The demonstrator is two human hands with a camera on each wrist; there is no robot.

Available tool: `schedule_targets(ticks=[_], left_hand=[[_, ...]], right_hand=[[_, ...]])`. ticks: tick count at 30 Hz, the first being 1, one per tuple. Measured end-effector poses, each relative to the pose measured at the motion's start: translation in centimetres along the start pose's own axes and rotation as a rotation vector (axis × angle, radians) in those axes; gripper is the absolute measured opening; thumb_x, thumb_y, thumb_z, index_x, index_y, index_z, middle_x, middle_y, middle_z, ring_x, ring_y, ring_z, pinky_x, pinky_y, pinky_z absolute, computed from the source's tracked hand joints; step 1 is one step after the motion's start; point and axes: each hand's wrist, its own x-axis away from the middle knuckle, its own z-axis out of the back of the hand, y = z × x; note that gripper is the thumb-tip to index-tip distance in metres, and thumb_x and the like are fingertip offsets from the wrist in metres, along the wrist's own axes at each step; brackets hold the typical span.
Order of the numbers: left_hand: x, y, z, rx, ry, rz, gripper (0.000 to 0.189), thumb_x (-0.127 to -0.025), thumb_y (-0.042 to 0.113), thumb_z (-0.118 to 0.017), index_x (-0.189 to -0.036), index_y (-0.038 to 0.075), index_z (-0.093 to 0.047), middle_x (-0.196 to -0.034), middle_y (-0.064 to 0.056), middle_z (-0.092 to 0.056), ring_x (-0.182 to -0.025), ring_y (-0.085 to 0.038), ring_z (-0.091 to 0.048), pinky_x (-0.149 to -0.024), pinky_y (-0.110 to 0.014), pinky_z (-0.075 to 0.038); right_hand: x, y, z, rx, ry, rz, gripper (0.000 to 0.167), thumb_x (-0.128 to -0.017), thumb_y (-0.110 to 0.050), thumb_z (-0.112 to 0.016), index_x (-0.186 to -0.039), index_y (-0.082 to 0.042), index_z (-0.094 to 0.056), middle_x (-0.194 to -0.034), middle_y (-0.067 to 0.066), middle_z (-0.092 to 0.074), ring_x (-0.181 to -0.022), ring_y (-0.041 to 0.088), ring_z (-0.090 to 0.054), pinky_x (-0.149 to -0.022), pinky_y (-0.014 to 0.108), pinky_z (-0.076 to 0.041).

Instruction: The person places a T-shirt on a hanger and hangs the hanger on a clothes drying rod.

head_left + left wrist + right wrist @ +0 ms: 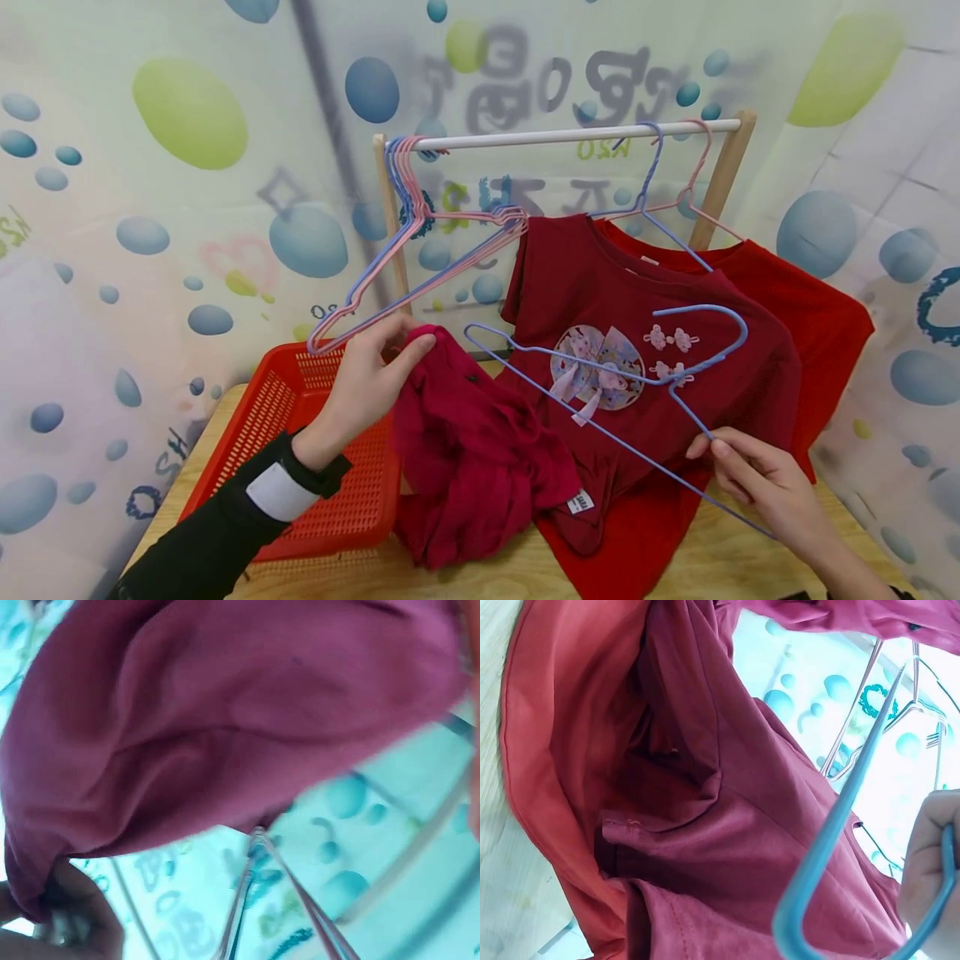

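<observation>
My left hand (372, 383) pinches the upper edge of a crumpled magenta garment (480, 467), which hangs down in folds with a white tag at its lower right. In the left wrist view the raised cloth (225, 735) fills the upper part. My right hand (765, 483) grips a blue wire hanger (600, 423) by its shoulder, near one corner. The hanger's hook points up and left, and its far end overlaps the magenta garment in the head view. Seen from the right wrist, the hanger's blue wire (832, 825) crosses in front of the hanging shirts.
A wooden rack with a white rail (525, 137) holds several pink and blue hangers (420, 217) at left. A dark red T-shirt (675, 283) and a red shirt (817, 333) hang at right. A red plastic basket (300, 358) stands on the wooden table (300, 583) at left.
</observation>
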Motion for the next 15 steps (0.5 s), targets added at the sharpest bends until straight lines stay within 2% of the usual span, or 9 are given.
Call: schedule_targets(ticks=[3,7,9,12,15], left_hand=[[-0.1,0.3,0.1,0.093,-0.030,0.055,0.012,-0.095,0.023,-0.057,-0.097,0.013,-0.064,-0.067,-0.004,-0.047,-0.061,-0.016,-0.042,-0.058,-0.027,-0.036],[0.2,-0.3,-0.1,0.148,-0.072,0.177,0.016,-0.097,0.026,-0.053,-0.102,0.013,-0.062,-0.067,-0.005,-0.046,-0.058,-0.015,-0.041,-0.055,-0.027,-0.036],[0.4,-0.6,-0.3,0.149,-0.080,0.213,0.017,-0.098,0.028,-0.052,-0.103,0.015,-0.061,-0.067,-0.005,-0.048,-0.057,-0.014,-0.042,-0.054,-0.026,-0.036],[0.7,-0.8,-0.6,0.117,-0.070,0.208,0.017,-0.096,0.029,-0.056,-0.103,0.016,-0.063,-0.069,-0.005,-0.050,-0.057,-0.015,-0.043,-0.053,-0.027,-0.037],[0.7,-0.6,-0.5,0.044,-0.044,0.177,0.016,-0.092,0.032,-0.062,-0.101,0.019,-0.066,-0.072,-0.002,-0.056,-0.059,-0.015,-0.043,-0.054,-0.027,-0.036]], right_hand=[[0.1,0.2,0.2,-0.017,-0.002,0.024,0.030,-0.095,0.016,-0.031,-0.103,0.003,-0.057,-0.057,0.004,-0.036,-0.046,0.017,-0.031,-0.052,0.028,-0.033],[0.3,0.4,0.5,-0.046,-0.021,0.044,0.032,-0.094,0.018,-0.029,-0.102,0.005,-0.057,-0.056,0.005,-0.035,-0.046,0.017,-0.031,-0.054,0.028,-0.033],[0.4,0.4,0.5,-0.037,-0.025,0.028,0.031,-0.094,0.017,-0.029,-0.102,0.004,-0.057,-0.055,0.005,-0.035,-0.045,0.017,-0.032,-0.056,0.029,-0.034],[0.6,0.3,0.5,-0.010,-0.023,-0.007,0.030,-0.095,0.015,-0.031,-0.101,0.002,-0.057,-0.054,0.005,-0.036,-0.045,0.017,-0.033,-0.059,0.029,-0.035],[0.6,0.3,0.6,-0.029,-0.040,0.016,0.032,-0.094,0.017,-0.029,-0.102,0.003,-0.057,-0.054,0.004,-0.036,-0.045,0.017,-0.033,-0.062,0.026,-0.038]])
